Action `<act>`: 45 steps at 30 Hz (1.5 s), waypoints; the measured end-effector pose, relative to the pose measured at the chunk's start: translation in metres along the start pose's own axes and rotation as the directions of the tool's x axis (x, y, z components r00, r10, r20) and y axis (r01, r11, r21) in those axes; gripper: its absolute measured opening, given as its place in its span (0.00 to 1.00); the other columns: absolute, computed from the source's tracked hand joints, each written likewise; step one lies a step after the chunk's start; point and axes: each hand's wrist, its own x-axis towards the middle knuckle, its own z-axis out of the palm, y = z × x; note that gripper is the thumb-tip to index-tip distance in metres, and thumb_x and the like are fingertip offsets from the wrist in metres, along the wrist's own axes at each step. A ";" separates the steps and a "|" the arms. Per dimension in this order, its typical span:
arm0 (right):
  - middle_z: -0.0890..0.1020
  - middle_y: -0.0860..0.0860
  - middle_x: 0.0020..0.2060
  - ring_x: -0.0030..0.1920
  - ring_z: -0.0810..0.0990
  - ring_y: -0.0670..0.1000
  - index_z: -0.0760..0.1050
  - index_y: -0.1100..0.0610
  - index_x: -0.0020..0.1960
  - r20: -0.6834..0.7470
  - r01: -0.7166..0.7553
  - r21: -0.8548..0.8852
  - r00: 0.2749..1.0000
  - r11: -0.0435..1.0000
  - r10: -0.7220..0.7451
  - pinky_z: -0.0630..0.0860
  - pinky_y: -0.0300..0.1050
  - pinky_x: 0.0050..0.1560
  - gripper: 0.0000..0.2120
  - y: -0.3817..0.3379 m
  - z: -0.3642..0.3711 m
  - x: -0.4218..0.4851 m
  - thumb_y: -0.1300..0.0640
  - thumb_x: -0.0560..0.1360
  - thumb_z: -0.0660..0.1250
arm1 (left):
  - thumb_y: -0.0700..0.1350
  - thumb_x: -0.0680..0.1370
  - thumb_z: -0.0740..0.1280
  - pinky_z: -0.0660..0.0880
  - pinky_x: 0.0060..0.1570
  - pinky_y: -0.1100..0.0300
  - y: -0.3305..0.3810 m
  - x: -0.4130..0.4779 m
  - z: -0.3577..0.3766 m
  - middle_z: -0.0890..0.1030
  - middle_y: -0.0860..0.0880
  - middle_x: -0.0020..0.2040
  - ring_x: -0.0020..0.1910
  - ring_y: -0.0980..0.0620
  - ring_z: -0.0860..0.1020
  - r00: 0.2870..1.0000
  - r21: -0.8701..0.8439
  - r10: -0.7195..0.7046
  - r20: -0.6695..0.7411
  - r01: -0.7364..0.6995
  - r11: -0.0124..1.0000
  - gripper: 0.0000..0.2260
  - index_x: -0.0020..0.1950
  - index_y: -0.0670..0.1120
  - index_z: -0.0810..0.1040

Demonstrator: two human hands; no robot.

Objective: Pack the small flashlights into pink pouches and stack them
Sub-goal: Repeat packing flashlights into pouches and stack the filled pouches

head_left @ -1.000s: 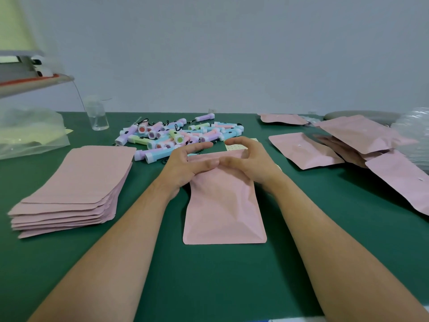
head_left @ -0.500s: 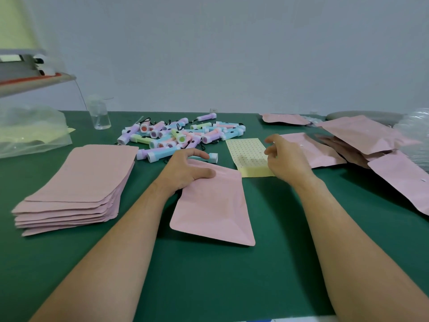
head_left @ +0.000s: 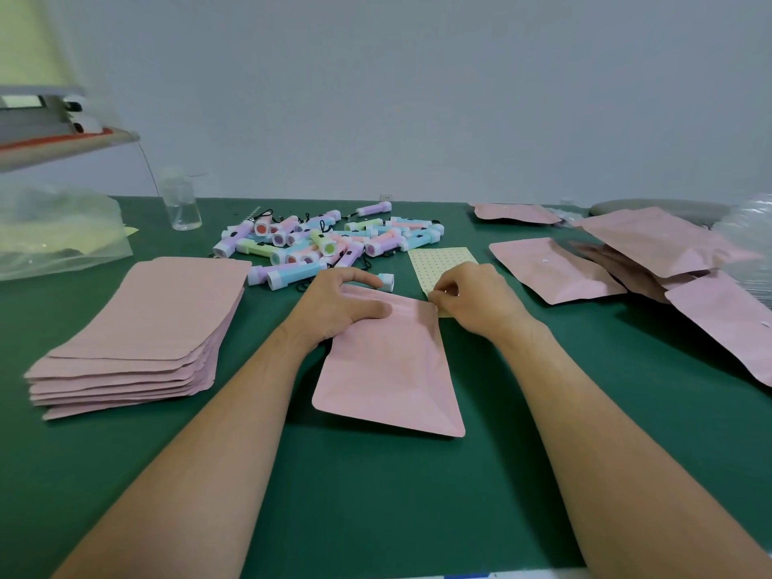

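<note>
A pink pouch [head_left: 392,369] lies flat on the green table in front of me, slightly bulged. My left hand [head_left: 338,305] presses flat on its top edge, fingers spread. My right hand [head_left: 472,296] has its fingertips pinched at the pouch's top right corner, over the near edge of a yellow sticker sheet [head_left: 438,263]. What the fingertips pinch is too small to tell. A pile of small pastel flashlights [head_left: 330,242] lies behind the pouch. One light-blue flashlight [head_left: 386,281] peeks out just beyond my left hand.
A neat stack of flat pink pouches [head_left: 138,332] sits at the left. Filled pink pouches [head_left: 651,252] lie scattered at the right. A clear bottle [head_left: 180,202] and a plastic bag [head_left: 54,231] stand at the far left; crinkled plastic [head_left: 752,236] at the right edge.
Both hands were pressing together on the pouch's top. The right hand moved out to the yellow sheet, then came back to the pouch's top right corner. The pouch turned slightly under my left hand.
</note>
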 end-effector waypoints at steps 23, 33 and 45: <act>0.81 0.43 0.45 0.47 0.79 0.48 0.80 0.51 0.49 -0.089 0.008 0.293 0.996 0.956 0.019 0.75 0.44 0.46 0.07 -0.011 0.003 0.001 0.54 0.83 0.63 | 0.53 0.71 0.82 0.64 0.63 0.60 -0.003 0.003 0.002 0.71 0.58 0.70 0.70 0.58 0.67 0.990 -0.019 0.025 -0.137 -0.028 0.999 0.27 0.68 0.55 0.78; 0.81 0.42 0.37 0.34 0.75 0.40 0.81 0.52 0.45 0.048 0.140 0.579 0.977 0.803 -0.205 0.71 0.34 0.38 0.09 -0.040 -0.004 -0.014 0.52 0.82 0.67 | 0.51 0.69 0.84 0.84 0.54 0.47 0.009 -0.001 -0.003 0.85 0.44 0.62 0.55 0.45 0.86 0.941 -0.520 -0.253 -0.226 0.104 0.848 0.27 0.63 0.44 0.82; 0.81 0.43 0.34 0.27 0.76 0.45 0.80 0.53 0.47 0.013 0.130 0.571 0.986 0.811 -0.168 0.75 0.38 0.33 0.08 -0.037 0.006 -0.012 0.53 0.83 0.66 | 0.43 0.78 0.76 0.82 0.34 0.56 0.011 -0.003 0.001 0.88 0.42 0.50 0.42 0.46 0.88 0.974 -0.556 -0.218 0.058 0.213 0.803 0.10 0.58 0.42 0.84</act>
